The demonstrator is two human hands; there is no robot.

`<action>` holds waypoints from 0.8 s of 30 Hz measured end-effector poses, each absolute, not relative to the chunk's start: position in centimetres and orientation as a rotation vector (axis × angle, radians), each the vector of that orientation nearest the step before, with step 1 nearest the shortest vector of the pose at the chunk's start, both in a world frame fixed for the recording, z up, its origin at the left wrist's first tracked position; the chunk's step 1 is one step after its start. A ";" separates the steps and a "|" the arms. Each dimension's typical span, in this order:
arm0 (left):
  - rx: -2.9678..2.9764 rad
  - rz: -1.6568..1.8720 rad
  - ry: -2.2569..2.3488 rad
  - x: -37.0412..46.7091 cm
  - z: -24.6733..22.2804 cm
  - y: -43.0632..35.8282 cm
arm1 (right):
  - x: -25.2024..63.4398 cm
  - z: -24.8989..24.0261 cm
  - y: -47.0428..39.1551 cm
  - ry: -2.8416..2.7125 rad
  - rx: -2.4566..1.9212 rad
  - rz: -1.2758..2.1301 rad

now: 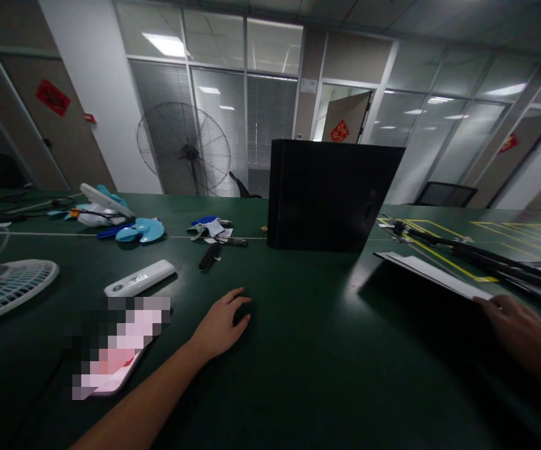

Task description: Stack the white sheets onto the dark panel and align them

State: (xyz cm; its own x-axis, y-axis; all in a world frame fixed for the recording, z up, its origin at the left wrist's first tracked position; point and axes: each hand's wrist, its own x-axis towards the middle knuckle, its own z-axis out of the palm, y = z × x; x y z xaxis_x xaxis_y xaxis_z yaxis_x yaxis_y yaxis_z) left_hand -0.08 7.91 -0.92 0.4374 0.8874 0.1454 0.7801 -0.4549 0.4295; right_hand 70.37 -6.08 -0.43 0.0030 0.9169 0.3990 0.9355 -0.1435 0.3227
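Note:
My left hand (221, 325) rests on the dark green table (298, 375), fingers apart and slightly curled, holding nothing. On the right, my right hand (521, 328) grips the edge of a thin flat board (434, 275), white on top and dark beneath, which is tilted above the table. A black box-like panel (336, 194) stands upright beyond the hands. Left of my left hand lie a white handheld device (141, 279) and a pink, partly pixelated object (120, 375). A small black object (210, 256) lies further back.
Blue fan blades (139, 230), a crumpled cloth pile (211, 228) and a white fan grille (21, 287) lie on the left. Black cables or rods (467, 247) and yellow tape lines (443, 253) are at the right. A large standing fan (188, 150) is behind the table.

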 end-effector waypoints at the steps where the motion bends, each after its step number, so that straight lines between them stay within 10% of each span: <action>1: 2.398 0.507 1.437 0.0 -0.9 7.9 | 70.5 -0.1 -6.0 -2.045 -2.214 -0.859; 24: 2.456 0.448 1.417 0.2 -0.9 8.1 | 65.1 6.6 -4.2 -2.089 -2.204 -1.273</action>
State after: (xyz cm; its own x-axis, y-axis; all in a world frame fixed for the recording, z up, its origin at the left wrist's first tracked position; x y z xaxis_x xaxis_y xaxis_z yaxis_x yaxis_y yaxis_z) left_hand 0.20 8.07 -0.87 0.4734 0.8712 0.1300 0.7876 -0.4847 0.3805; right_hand 65.15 -4.25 6.56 -0.0977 0.9027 0.4191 0.7861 -0.1882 0.5887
